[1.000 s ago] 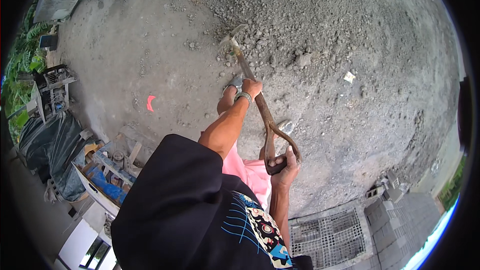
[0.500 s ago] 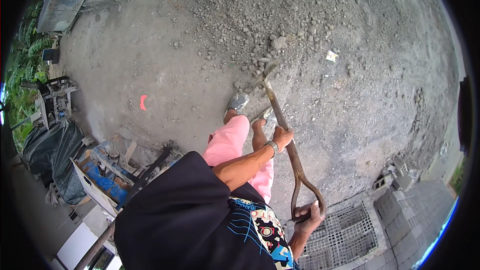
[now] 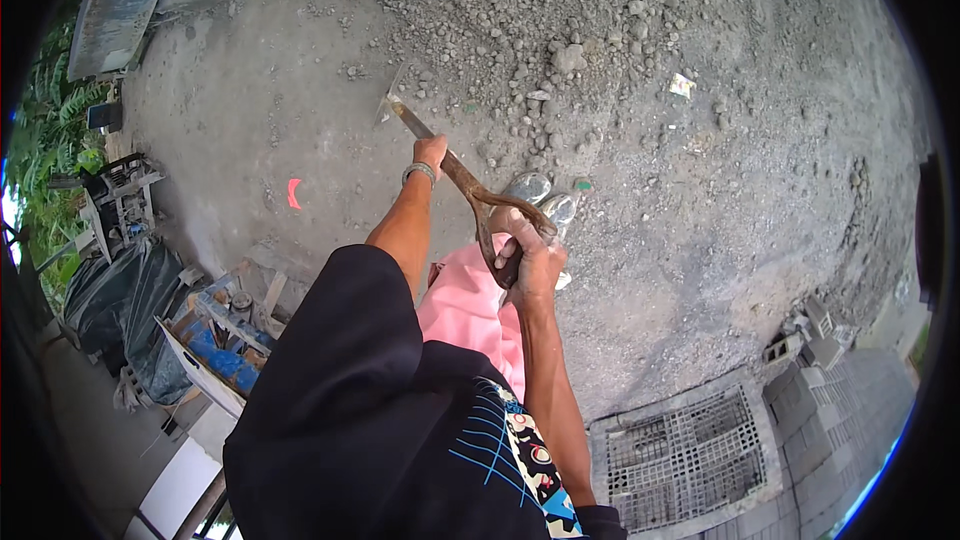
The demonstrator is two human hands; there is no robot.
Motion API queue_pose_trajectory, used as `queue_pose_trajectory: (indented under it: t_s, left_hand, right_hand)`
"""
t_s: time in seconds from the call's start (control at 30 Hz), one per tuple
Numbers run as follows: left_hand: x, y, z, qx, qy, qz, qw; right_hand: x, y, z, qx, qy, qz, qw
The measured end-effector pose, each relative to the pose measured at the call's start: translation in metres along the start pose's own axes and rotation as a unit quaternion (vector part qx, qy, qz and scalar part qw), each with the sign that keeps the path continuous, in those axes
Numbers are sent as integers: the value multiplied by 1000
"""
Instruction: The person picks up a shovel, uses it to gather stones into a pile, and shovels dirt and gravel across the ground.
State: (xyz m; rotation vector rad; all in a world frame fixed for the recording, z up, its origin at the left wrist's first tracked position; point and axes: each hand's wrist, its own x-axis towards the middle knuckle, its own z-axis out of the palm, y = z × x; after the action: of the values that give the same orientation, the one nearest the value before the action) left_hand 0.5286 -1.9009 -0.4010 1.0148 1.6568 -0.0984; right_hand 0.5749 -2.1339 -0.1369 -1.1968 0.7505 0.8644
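Observation:
A shovel with a worn wooden shaft slants across in front of my legs. My left hand, with a bracelet at the wrist, is wrapped round the lower shaft near the blade. At the upper end, my right hand grips the dark crossbar of the forked handle. The thin shovel blade is at the ground on the left, blurred and hard to tell from the grey dirt. Just right of it spreads loose gravel with larger stones. My shoes are beside the handle.
Along the left stand a wooden box with blue inside, a dark tarp and scrap boards. A plastic grate and stacked concrete blocks lie at the lower right. A red scrap and a pale wrapper lie on the ground.
The shovel has swung to the left, its blade going from beside the stones to the ground at the left. Both hands moved with it, the right one forward and leftward.

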Motion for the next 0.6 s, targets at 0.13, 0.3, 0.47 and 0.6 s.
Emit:
queue_pose_trajectory:
  t_s: [0.13,0.3,0.47,0.6]
  left_hand:
    - [-47,-41,44,13,-64,-57,996]
    - [-205,-101,134,62,-151,-38,986]
    - [-296,-101,193,62,-231,-47,970]
    - [-283,-90,208,92,-182,54,977]
  right_hand:
    - [-23,-18,-53,-54,79,-17,995]
    - [-125,-69,-132,-89,197,-71,974]
    - [-187,-102,-152,-101,211,-174,957]
    - [-182,-76,-181,-4,188,-188,964]
